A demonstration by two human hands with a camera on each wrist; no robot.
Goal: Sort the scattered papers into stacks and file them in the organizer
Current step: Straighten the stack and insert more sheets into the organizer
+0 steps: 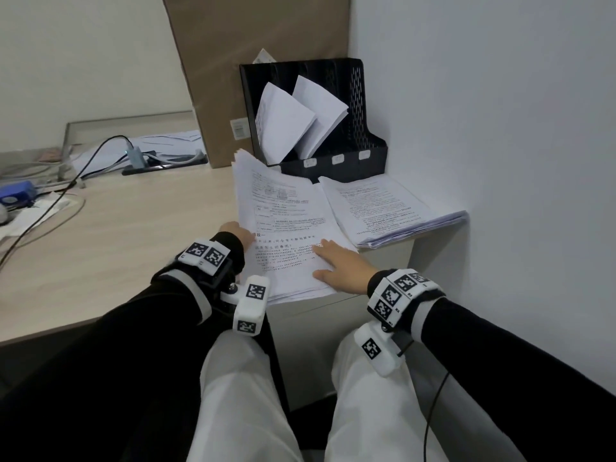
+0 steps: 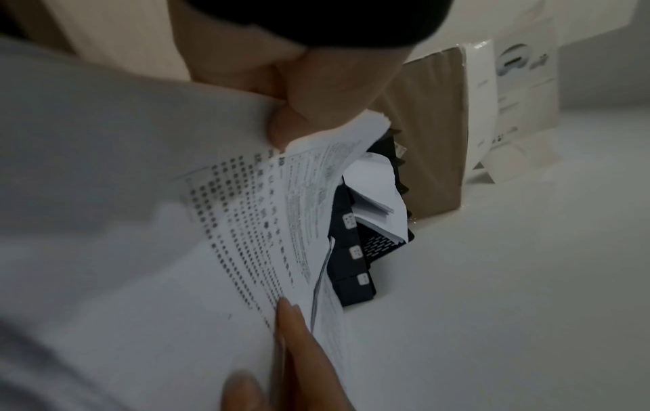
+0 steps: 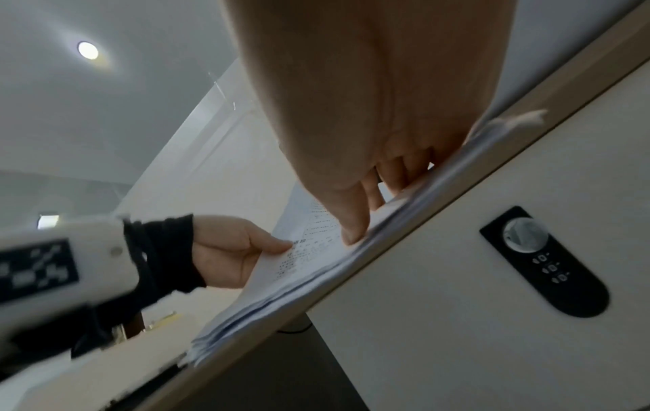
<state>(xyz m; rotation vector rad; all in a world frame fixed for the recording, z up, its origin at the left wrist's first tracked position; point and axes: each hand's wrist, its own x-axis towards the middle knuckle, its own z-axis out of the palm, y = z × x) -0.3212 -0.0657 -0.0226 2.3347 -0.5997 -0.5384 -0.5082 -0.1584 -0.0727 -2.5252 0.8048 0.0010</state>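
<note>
Paper stack (image 1: 286,228) lay at the organizer's (image 1: 333,161) six o'clock; left hand (image 1: 238,233) pinched its edge, apparently lifting, right hand (image 1: 340,265) pressed flat, steadying it.

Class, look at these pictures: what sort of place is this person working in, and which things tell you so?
Probably an office desk. A black file organizer holds papers, printed paper stacks lie on the pale desk, and a drawer's combination lock shows below.
</note>
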